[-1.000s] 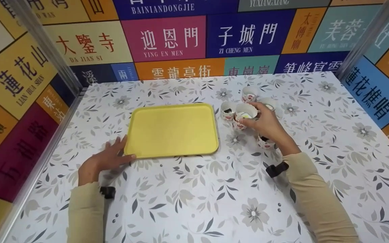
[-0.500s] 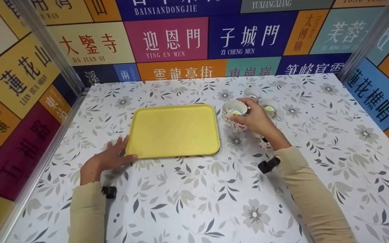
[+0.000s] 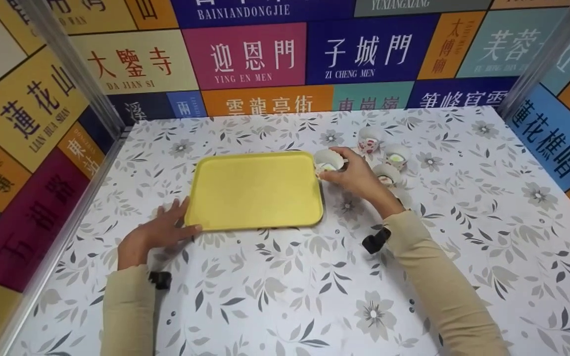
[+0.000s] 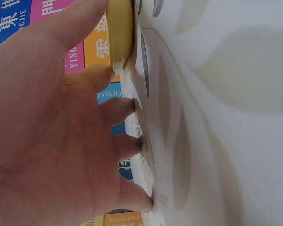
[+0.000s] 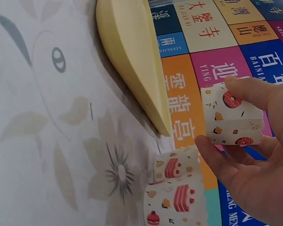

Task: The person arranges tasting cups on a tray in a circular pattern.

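Landmark: yellow tray (image 3: 255, 193), flat on the floral tabletop (image 3: 285, 296); places below are taken from it, sides as in the head view.
Held cup: patterned cup (image 3: 328, 159) at the tray's right rim, near the far corner; raised off the tabletop in the right wrist view. Whether it overhangs the rim, cannot tell.
Right hand: right hand (image 3: 361, 180) grips that cup by its side wall, thumb and fingers opposed.
Left hand: left hand (image 3: 159, 232) at the tray's near-left corner, digits spread; thumb and index by the rim, other fingertips down at the tabletop.
Other cups: right of the tray, a far cup (image 3: 369, 141), a right-hand cup (image 3: 396, 158) and a nearer cup (image 3: 388, 175); at least one more is partly hidden by the right forearm.
Cup handling (judged): light, thin-walled, probably paper; would dent under a hard squeeze. Best hold: gentle pinch across the wall, below the rim. Contents pale with a yellow-green patch; unidentified.
Tray handling (judged): stiff, fairly light, smooth; may slide if nudged. Best hold: raised rim or corner.
Cup print: cake slices, a doughnut; no legible lettering or brand.
Wall text: panels (image 3: 245, 57) beyond the tray read YING EN MEN, ZI CHENG MEN, DA JIAN SI, BAINIANDONGJIE; left of it, LIAN HUA SHAN.
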Demonstrator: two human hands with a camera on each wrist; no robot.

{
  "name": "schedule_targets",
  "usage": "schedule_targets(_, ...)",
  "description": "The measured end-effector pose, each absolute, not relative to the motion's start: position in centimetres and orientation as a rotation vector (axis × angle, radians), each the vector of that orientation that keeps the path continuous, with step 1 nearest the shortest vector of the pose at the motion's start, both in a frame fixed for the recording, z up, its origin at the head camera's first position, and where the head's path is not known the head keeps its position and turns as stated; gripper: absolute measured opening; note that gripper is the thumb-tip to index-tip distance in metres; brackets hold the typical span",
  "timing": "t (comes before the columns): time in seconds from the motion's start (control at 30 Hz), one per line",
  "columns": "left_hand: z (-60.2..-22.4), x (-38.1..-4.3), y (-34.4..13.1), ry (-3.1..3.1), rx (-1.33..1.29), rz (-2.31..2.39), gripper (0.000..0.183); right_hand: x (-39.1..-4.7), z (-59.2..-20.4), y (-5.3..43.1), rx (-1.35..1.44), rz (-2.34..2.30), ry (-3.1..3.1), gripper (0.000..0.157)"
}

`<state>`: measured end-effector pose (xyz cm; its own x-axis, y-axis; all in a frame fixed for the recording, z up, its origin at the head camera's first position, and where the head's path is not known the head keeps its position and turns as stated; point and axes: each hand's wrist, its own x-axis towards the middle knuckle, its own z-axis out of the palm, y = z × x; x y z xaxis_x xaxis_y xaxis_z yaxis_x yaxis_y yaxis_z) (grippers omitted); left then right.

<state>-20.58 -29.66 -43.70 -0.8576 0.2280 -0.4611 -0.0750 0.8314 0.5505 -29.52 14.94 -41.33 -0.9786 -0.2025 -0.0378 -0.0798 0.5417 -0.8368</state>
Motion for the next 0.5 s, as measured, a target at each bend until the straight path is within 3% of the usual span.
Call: schedule_targets(0.5, -43.5, -20.4, -29.7, 2.479, 0.068, 0.775, 0.101, -30.1, -42.5, 10.9, -0.253, -1.417, 2.617, 0.076)
